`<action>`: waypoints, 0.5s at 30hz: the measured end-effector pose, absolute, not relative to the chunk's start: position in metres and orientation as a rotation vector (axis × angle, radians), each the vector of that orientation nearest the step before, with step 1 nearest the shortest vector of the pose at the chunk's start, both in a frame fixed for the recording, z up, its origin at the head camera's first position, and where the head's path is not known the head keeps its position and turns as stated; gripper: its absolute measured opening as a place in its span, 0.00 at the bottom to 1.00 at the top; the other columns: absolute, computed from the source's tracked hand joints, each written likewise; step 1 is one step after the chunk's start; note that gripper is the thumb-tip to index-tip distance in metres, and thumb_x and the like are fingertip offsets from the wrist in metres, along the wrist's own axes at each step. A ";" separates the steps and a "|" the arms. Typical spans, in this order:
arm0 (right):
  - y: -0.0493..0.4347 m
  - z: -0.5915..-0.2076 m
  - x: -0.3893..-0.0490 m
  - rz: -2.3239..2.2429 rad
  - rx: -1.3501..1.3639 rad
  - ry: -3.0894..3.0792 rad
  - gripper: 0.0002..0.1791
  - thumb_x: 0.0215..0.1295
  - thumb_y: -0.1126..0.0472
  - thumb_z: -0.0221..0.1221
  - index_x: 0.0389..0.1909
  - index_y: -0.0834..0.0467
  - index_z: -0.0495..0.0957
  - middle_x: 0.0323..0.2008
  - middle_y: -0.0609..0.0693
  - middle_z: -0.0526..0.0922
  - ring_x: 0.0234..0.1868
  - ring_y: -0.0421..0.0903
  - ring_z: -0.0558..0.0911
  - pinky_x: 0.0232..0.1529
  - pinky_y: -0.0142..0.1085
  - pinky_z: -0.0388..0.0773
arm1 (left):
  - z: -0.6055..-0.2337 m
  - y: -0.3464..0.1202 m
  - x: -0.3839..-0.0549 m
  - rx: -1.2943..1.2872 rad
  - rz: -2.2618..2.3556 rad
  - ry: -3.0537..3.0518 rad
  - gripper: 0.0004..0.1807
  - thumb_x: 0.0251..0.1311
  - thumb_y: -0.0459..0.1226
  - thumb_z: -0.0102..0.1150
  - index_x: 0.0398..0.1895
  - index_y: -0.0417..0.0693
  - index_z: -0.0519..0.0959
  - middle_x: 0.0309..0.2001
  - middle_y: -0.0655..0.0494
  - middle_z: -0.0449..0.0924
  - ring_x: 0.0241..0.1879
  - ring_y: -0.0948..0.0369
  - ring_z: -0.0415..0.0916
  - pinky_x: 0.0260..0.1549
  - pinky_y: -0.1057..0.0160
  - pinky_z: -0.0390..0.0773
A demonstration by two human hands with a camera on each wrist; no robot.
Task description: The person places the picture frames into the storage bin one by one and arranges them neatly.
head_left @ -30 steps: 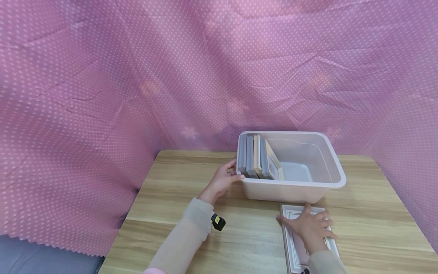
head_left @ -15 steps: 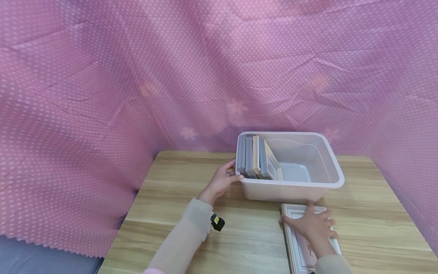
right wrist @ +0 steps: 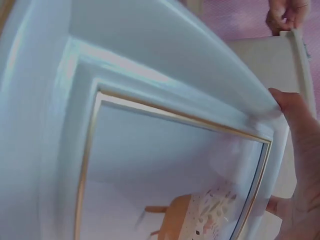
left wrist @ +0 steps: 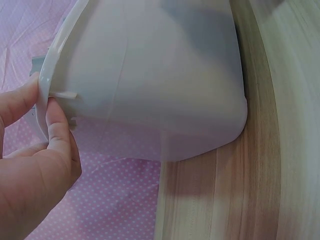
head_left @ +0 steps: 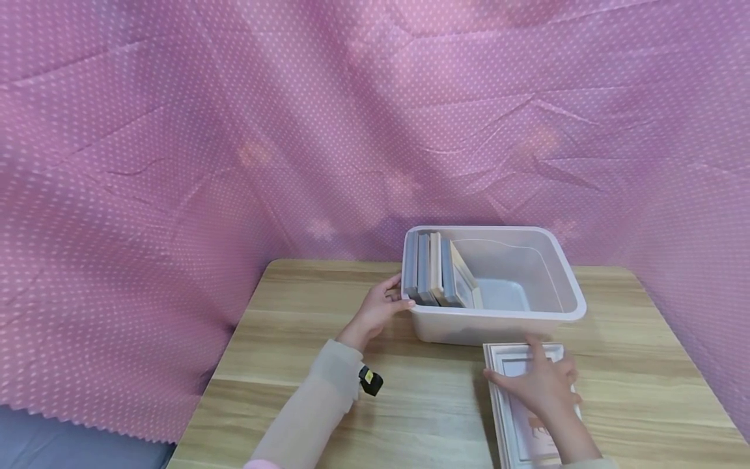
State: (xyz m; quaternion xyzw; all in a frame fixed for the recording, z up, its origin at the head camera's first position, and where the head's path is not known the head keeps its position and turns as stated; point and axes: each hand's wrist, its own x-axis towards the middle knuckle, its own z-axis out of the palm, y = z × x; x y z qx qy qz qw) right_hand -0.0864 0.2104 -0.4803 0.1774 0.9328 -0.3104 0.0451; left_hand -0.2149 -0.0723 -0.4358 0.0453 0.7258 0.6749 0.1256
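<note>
My left hand point(head_left: 375, 312) pinches the left rim of a whitish plastic bin point(head_left: 480, 326). In the left wrist view, the thumb and fingers clasp that rim point(left wrist: 45, 75) from both sides. Lower right, my right hand point(head_left: 541, 384) spans a white picture frame point(head_left: 518, 426), its thumb at the left edge and fingers at the far and right edges. The right wrist view brings the white frame point(right wrist: 165, 80) close, with a gold inner border and a brown animal picture; the hand point(right wrist: 305, 155) grips its edge. Part of the picture is hidden beneath the hand.
Several grey and cream picture frames point(head_left: 436, 270) stand on edge at the bin's left end, the rightmost one leaning. The bin stands toward the back of a wood-grain table point(head_left: 422, 404). Pink dotted cloth point(head_left: 328, 130) hangs behind and at both sides.
My right hand has closed in on the white frame's edges, and the frame has come up slightly with its far end shifting. The left hand keeps its place on the bin rim.
</note>
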 end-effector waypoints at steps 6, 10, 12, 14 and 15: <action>0.209 -0.464 -0.081 -1.036 0.448 2.822 0.66 0.27 0.25 0.69 0.70 0.47 0.54 0.65 0.80 0.24 0.60 0.85 0.41 0.40 0.81 0.54 | -0.435 -0.072 -0.216 0.135 1.972 2.105 0.38 0.53 0.23 0.63 0.69 0.38 0.61 0.64 0.39 0.64 0.55 0.47 0.73 0.50 0.60 0.77; 0.209 -0.455 -0.076 -1.068 0.377 2.860 0.61 0.30 0.29 0.71 0.67 0.50 0.58 0.64 0.82 0.30 0.59 0.84 0.46 0.38 0.77 0.64 | -0.436 -0.071 -0.218 0.132 1.964 2.115 0.39 0.53 0.24 0.63 0.70 0.39 0.60 0.64 0.40 0.64 0.55 0.49 0.73 0.49 0.61 0.78; 0.209 -0.452 -0.074 -1.091 0.325 2.906 0.59 0.31 0.31 0.73 0.65 0.53 0.60 0.63 0.84 0.39 0.61 0.82 0.47 0.40 0.76 0.65 | -0.436 -0.072 -0.219 0.125 1.962 2.117 0.39 0.53 0.24 0.64 0.70 0.39 0.61 0.64 0.41 0.64 0.55 0.49 0.73 0.50 0.61 0.77; 0.209 -0.450 -0.071 -1.134 0.277 2.948 0.57 0.30 0.35 0.75 0.63 0.55 0.62 0.62 0.84 0.44 0.61 0.80 0.48 0.41 0.74 0.67 | -0.436 -0.072 -0.219 0.125 1.960 2.124 0.39 0.53 0.24 0.64 0.69 0.39 0.61 0.64 0.40 0.65 0.54 0.49 0.73 0.49 0.61 0.78; 0.209 -0.449 -0.070 -1.155 0.256 2.967 0.56 0.30 0.36 0.76 0.61 0.56 0.63 0.61 0.83 0.48 0.62 0.78 0.48 0.43 0.74 0.67 | -0.435 -0.072 -0.219 0.123 1.959 2.126 0.39 0.53 0.24 0.64 0.69 0.39 0.61 0.64 0.40 0.65 0.54 0.49 0.73 0.49 0.61 0.78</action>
